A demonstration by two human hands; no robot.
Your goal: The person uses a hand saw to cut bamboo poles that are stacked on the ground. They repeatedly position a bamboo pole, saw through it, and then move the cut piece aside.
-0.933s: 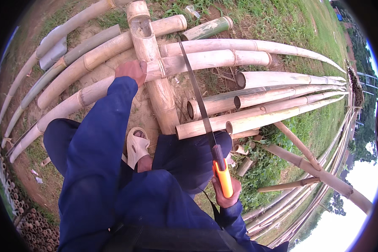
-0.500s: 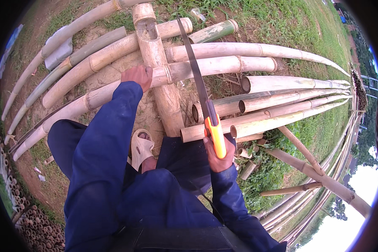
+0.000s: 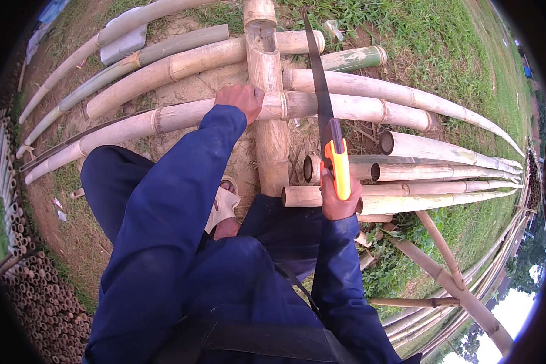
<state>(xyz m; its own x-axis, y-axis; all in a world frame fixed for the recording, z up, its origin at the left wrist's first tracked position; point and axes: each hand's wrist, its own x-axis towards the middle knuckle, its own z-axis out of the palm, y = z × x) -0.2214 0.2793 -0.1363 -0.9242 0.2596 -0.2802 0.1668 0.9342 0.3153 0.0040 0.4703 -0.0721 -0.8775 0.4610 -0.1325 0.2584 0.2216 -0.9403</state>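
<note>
My left hand (image 3: 241, 101) is closed over a pale bamboo pole (image 3: 185, 115), just left of where the pole rests across a thick upright-lying bamboo log (image 3: 272, 151) with a notch cut in its far part. In my right hand (image 3: 340, 203) is a handsaw (image 3: 340, 167) with an orange and yellow handle. Its long dark blade points away from me and crosses the same pole, right of the log and of a pole joint. Whether the teeth have cut into the pole cannot be made out.
Shorter bamboo pieces (image 3: 206, 64) lie across the log's far part. Several cut poles (image 3: 443, 171) with open ends lie at the right, above a slanting bamboo support (image 3: 449, 282). A large bamboo stack (image 3: 39, 291) fills the lower left. My sandalled foot (image 3: 223, 206) is beside the log.
The saw has slid forward across the pole, bringing my right hand closer to it. My left hand keeps its place on the pole. The whole view has shifted, so things appear further right.
</note>
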